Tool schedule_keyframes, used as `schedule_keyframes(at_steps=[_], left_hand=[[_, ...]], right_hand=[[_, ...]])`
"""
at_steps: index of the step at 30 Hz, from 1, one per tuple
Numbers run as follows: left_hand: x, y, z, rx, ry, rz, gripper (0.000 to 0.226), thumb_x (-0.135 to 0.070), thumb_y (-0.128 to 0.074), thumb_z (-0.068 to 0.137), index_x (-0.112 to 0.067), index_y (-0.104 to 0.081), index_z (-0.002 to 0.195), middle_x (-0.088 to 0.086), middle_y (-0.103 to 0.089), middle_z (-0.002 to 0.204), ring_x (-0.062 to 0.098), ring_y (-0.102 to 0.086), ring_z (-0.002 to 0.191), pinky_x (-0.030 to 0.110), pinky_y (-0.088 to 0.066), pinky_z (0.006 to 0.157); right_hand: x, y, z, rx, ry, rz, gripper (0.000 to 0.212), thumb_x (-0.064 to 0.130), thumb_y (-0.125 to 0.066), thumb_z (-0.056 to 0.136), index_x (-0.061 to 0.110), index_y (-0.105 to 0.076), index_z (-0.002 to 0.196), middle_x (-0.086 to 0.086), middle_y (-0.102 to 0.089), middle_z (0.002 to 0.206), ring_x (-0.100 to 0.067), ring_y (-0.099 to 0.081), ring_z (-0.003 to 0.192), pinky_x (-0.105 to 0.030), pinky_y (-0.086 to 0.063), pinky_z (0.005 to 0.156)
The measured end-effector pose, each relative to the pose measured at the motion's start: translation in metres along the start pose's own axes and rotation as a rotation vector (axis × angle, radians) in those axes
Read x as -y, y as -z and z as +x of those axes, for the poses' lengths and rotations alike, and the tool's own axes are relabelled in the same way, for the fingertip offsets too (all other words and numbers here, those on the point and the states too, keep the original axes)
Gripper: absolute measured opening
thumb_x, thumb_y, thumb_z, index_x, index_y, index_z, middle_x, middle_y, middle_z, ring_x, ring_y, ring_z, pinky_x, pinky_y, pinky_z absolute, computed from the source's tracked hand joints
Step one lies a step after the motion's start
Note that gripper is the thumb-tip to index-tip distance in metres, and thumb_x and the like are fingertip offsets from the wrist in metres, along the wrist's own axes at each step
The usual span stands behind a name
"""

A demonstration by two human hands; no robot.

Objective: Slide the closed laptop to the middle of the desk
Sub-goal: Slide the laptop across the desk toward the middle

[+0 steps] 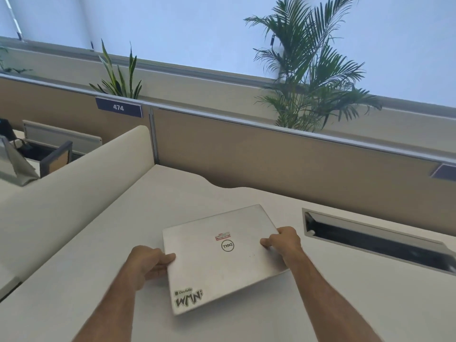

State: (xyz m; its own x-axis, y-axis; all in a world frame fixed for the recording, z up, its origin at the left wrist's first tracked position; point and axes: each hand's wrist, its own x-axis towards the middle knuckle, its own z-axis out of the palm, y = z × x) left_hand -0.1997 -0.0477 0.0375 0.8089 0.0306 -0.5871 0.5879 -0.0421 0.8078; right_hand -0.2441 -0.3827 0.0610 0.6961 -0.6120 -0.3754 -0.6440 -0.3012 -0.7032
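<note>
A closed silver laptop lies flat on a pale table, turned at an angle so its corners point roughly toward and away from the viewer. It sits left of the table's centre, nearer the low cream divider on the left than the long dark cable slot on the right. The left hand grips the laptop's left edge, thumb on the lid and fingers curled under or against the side. The right hand grips the right edge near the far corner in the same way, thumb on top. Both forearms reach in from the bottom of the view. The lid carries a round logo in the middle, a small red and white label just above it, and a black and white sticker at the near corner. Behind the table stands a tan partition with a blue tag reading 474. Two green plants rise behind the partition against pale window blinds
</note>
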Motion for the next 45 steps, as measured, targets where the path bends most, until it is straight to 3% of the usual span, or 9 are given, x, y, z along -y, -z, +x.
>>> schedule_keyframes(at_steps=[4,8,14,27,32,35,37,41,45], left_hand=[[0.011,-0.017,-0.017,0.051,-0.003,0.064,0.012,0.013,-0.077,0.072,0.007,-0.066,0.072,0.022,-0.075,0.072,0.031,-0.071,0.066,0.033,-0.063,0.06],[0.021,-0.033,-0.03,0.091,0.001,0.124,0.014,0.013,-0.078,0.071,0.006,-0.066,0.069,0.021,-0.076,0.069,0.03,-0.072,0.064,0.033,-0.062,0.057],[0.032,-0.057,-0.049,0.166,0.015,0.212,0.016,0.01,-0.081,0.068,0.008,-0.067,0.074,0.02,-0.077,0.069,0.027,-0.073,0.061,0.027,-0.059,0.048],[0.066,-0.101,-0.083,0.328,0.056,0.374,0.035,0.01,-0.081,0.068,0.02,-0.067,0.099,0.027,-0.077,0.081,0.03,-0.074,0.061,0.029,-0.058,0.046],[0.079,-0.108,-0.102,0.374,0.07,0.394,0.04,0.011,-0.081,0.067,0.022,-0.065,0.103,0.03,-0.076,0.086,0.041,-0.075,0.084,0.038,-0.063,0.059],[0.088,-0.109,-0.114,0.392,0.061,0.406,0.046,0.012,-0.081,0.067,0.026,-0.061,0.106,0.033,-0.075,0.088,0.045,-0.074,0.088,0.048,-0.063,0.076],[0.093,-0.109,-0.122,0.396,0.059,0.413,0.044,0.013,-0.08,0.067,0.026,-0.061,0.105,0.034,-0.074,0.088,0.046,-0.074,0.088,0.05,-0.062,0.079],[0.1,-0.108,-0.134,0.391,0.057,0.432,0.039,0.014,-0.08,0.068,0.025,-0.064,0.102,0.032,-0.075,0.084,0.036,-0.075,0.069,0.041,-0.064,0.059],[0.104,-0.107,-0.145,0.368,0.046,0.465,0.029,0.015,-0.079,0.069,0.022,-0.066,0.094,0.027,-0.075,0.072,0.031,-0.073,0.056,0.034,-0.061,0.048]], right_hand=[[-0.026,0.024,-0.017,-0.057,-0.031,0.015,0.037,0.018,-0.084,0.071,0.004,-0.071,0.103,-0.015,-0.074,0.108,-0.037,-0.066,0.107,-0.048,-0.054,0.1],[-0.048,0.045,-0.033,-0.086,-0.059,0.038,0.031,0.015,-0.082,0.071,0.004,-0.073,0.099,-0.012,-0.074,0.101,-0.036,-0.068,0.103,-0.047,-0.055,0.1],[-0.086,0.073,-0.05,-0.109,-0.109,0.052,0.029,0.015,-0.081,0.072,0.005,-0.072,0.098,-0.011,-0.074,0.099,-0.034,-0.068,0.099,-0.048,-0.057,0.097],[-0.179,0.112,-0.092,-0.185,-0.232,0.154,0.028,0.011,-0.083,0.067,-0.001,-0.075,0.091,-0.017,-0.078,0.094,-0.037,-0.072,0.096,-0.04,-0.057,0.083],[-0.202,0.122,-0.114,-0.209,-0.263,0.183,0.023,0.01,-0.083,0.066,-0.001,-0.074,0.084,-0.019,-0.078,0.094,-0.037,-0.073,0.096,-0.038,-0.056,0.078],[-0.215,0.126,-0.129,-0.223,-0.261,0.194,0.018,0.01,-0.084,0.065,0.008,-0.067,0.07,-0.019,-0.078,0.092,-0.036,-0.073,0.094,-0.033,-0.049,0.071],[-0.224,0.127,-0.138,-0.228,-0.26,0.198,0.02,0.01,-0.084,0.065,0.007,-0.065,0.07,-0.018,-0.077,0.089,-0.035,-0.071,0.088,-0.034,-0.049,0.071],[-0.241,0.127,-0.153,-0.226,-0.266,0.194,0.024,0.011,-0.084,0.065,0.001,-0.074,0.085,-0.015,-0.077,0.089,-0.035,-0.072,0.091,-0.041,-0.059,0.081],[-0.251,0.128,-0.164,-0.221,-0.267,0.208,0.025,0.011,-0.084,0.065,0.0,-0.074,0.086,-0.017,-0.078,0.091,-0.037,-0.073,0.092,-0.038,-0.058,0.076]])
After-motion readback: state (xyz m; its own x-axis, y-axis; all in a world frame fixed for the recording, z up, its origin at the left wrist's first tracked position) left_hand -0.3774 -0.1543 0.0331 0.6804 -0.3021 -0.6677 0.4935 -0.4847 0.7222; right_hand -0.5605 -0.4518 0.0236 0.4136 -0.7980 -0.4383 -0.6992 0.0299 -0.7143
